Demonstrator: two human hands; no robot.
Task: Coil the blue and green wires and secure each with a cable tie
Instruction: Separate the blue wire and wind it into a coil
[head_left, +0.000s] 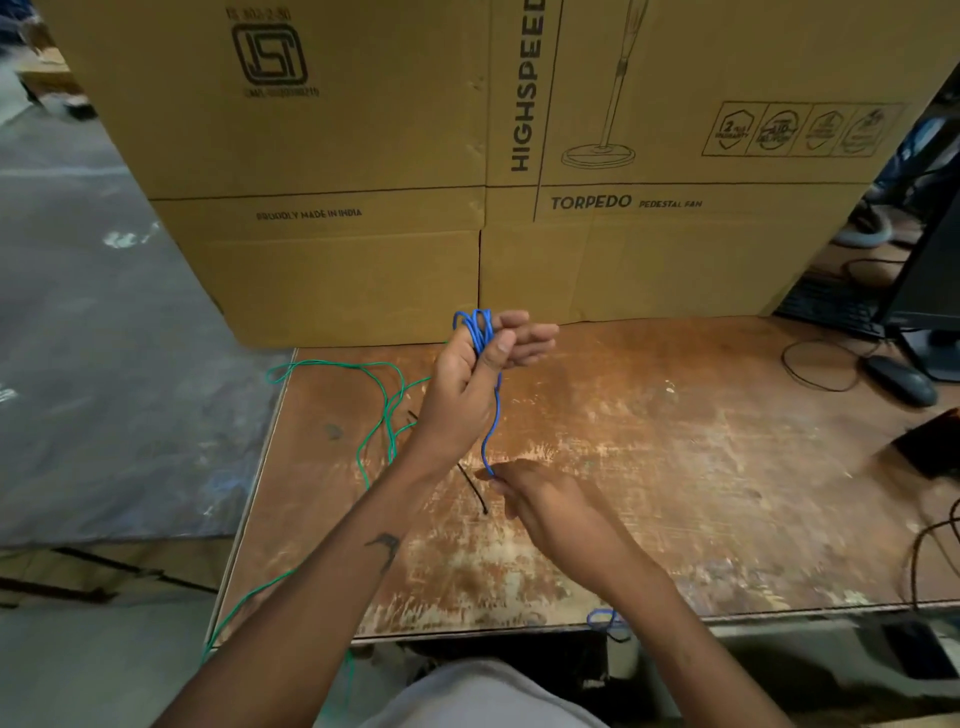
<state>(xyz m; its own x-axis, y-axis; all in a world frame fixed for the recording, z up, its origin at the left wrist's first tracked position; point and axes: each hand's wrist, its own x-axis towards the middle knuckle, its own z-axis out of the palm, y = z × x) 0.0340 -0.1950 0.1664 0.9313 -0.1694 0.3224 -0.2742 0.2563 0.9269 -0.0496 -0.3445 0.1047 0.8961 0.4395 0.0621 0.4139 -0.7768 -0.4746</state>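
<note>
My left hand (478, 374) is raised over the worn wooden table (675, 467) and holds several loops of the blue wire (496, 410) wound around its fingers, thumb pressed on the bundle. One blue strand runs down to my right hand (540, 499), which pinches it between fingertips. A further bit of blue wire shows at the table's front edge under my right forearm. The green wire (387, 410) lies loose on the table's left side and trails off the front left corner. A thin black cable tie (472, 488) lies on the table between my wrists.
Large cardboard fan boxes (363, 156) stand along the back of the table. At the right are a black mouse (901, 384), a keyboard (831, 306), a monitor base and black cables (930, 545). The floor drops away to the left of the table.
</note>
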